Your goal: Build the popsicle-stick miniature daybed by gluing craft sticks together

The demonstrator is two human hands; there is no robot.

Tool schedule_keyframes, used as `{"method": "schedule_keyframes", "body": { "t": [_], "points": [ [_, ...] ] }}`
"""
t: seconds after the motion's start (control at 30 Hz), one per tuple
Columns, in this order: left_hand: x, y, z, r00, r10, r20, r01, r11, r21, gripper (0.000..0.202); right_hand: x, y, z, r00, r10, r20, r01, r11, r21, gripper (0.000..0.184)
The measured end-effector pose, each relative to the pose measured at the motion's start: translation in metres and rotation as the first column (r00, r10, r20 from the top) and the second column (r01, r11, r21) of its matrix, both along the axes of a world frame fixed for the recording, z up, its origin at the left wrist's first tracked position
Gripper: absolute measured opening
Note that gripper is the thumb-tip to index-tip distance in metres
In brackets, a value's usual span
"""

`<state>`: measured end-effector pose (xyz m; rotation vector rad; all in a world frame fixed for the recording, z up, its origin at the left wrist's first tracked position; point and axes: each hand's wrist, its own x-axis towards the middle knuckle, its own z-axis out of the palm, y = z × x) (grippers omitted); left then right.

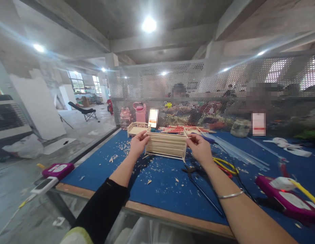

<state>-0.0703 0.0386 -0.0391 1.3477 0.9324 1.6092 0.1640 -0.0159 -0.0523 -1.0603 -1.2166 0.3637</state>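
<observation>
A small rack-like model made of thin wooden sticks [166,145] stands tilted on the blue tabletop, its slatted panel facing me. My left hand [139,144] pinches its upper left corner between thumb and fingers. At the upper right corner, my right hand [199,146] holds it the same way. Just behind my left hand sits another stick-built piece, like a miniature bench [137,128]. Dark pliers [198,186] lie in front of my right forearm. Wood chips are scattered around the model.
Red-tipped sticks [177,129] lie behind the model. Clear glue sticks [241,152], a yellow cable [225,164] and a purple power strip [287,196] are on the right. A perforated metal screen [157,81] rises along the back, with people behind it. A pink bottle [140,113] stands before it.
</observation>
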Motion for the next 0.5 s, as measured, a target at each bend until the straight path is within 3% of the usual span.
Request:
{"method": "schedule_keyframes", "body": {
  "t": [0.1, 0.2, 0.37, 0.5],
  "points": [
    [0.000, 0.001, -0.001, 0.988, 0.076, -0.135, -0.071, 0.997, 0.039, 0.042, 0.001, 0.000, 0.000, 0.999, -0.004, 0.033, 0.004, 1.000, -0.011, 0.037],
    [-0.002, 0.002, -0.004, 0.948, 0.126, -0.291, -0.110, 0.991, 0.070, 0.040, 0.001, 0.003, -0.004, 0.999, -0.006, 0.054, 0.007, 1.000, -0.009, 0.039],
    [-0.005, 0.005, -0.012, 0.746, 0.266, -0.611, -0.255, 0.961, 0.108, 0.053, 0.009, 0.016, -0.017, 0.989, -0.109, 0.095, 0.115, 0.992, -0.050, 0.051],
    [-0.007, 0.005, -0.014, 0.658, 0.209, -0.724, -0.238, 0.969, 0.064, 0.019, 0.017, 0.022, -0.025, 0.965, -0.108, 0.239, 0.164, 0.960, -0.229, 0.025]
  ]
}}
